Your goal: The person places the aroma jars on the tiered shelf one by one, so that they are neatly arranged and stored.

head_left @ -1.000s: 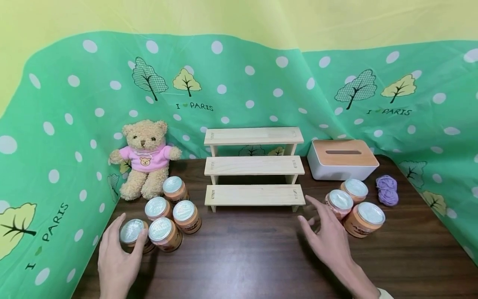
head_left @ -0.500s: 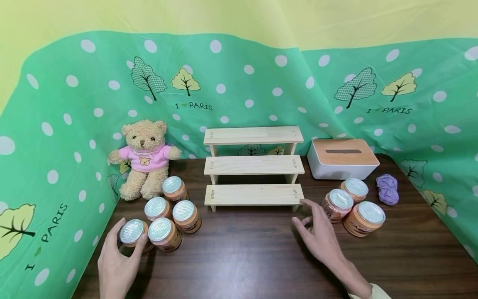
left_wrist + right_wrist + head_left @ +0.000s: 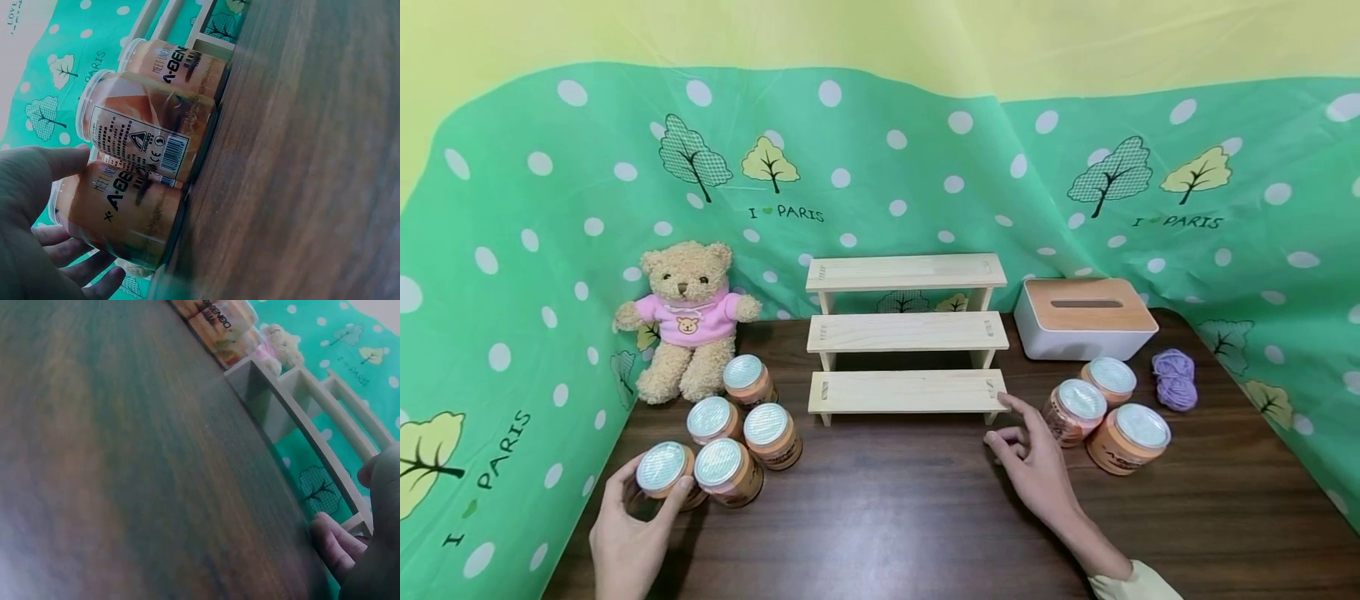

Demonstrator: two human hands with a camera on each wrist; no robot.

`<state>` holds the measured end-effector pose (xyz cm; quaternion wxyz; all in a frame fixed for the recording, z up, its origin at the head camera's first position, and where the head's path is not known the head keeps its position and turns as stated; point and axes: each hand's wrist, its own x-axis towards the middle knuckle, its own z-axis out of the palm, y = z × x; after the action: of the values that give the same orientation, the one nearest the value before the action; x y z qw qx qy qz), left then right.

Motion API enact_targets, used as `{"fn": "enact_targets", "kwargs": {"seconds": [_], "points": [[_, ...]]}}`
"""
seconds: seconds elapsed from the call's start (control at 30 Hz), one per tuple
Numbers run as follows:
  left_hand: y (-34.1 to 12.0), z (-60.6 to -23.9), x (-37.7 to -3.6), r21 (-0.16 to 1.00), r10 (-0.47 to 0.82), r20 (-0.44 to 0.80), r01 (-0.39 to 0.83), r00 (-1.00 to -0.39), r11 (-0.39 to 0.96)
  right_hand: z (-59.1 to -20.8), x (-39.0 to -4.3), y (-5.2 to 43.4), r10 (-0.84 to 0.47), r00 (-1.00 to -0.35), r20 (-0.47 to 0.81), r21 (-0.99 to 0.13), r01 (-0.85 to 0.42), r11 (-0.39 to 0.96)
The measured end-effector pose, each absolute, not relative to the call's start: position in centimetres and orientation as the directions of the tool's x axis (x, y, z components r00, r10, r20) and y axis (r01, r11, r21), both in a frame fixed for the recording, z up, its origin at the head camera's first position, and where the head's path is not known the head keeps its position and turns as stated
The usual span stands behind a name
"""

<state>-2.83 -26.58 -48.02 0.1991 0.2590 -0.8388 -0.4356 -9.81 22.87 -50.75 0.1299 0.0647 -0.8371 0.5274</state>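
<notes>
My left hand (image 3: 628, 533) reaches round the nearest left jar (image 3: 664, 468), thumb on its right side and fingers on its far left. In the left wrist view this orange-labelled jar (image 3: 119, 212) stands upright on the table. Several similar jars, among them a front jar (image 3: 728, 472), cluster beside it with pale lids. My right hand (image 3: 1037, 471) is at the right end of a three-step wooden shelf (image 3: 910, 392). Its index finger extends to the lowest board's corner, apparently touching it, with the other fingers bent below. In the right wrist view, the hand (image 3: 375, 544) partly hides the shelf's end.
A teddy bear (image 3: 688, 321) in a pink top sits behind the left jars. Right of the shelf stand a tissue box (image 3: 1086, 321), a purple yarn bundle (image 3: 1175, 379) and three more jars, including a front one (image 3: 1129, 439). A green patterned cloth (image 3: 887, 183) hangs behind the dark table (image 3: 880, 517).
My right hand has moved left, from beside the right jars to the shelf's lower right corner. My left hand has closed in slightly round the jar, which stays in place.
</notes>
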Motion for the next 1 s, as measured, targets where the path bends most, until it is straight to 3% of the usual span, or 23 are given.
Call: {"fn": "enact_targets", "kwargs": {"seconds": [0.67,1.0], "points": [[-26.52,-48.25,-3.04,0.901,-0.679,0.133,-0.198,-0.722,0.387,-51.04,-9.86,22.95,0.008,-0.981,0.194,-0.891,-0.173,0.420],[-26.40,-47.58,-2.90,0.879,-0.688,0.160,-0.215,-0.708,0.426,-51.27,-9.93,23.11,0.012,-0.979,0.205,-0.888,-0.181,0.423]]}}
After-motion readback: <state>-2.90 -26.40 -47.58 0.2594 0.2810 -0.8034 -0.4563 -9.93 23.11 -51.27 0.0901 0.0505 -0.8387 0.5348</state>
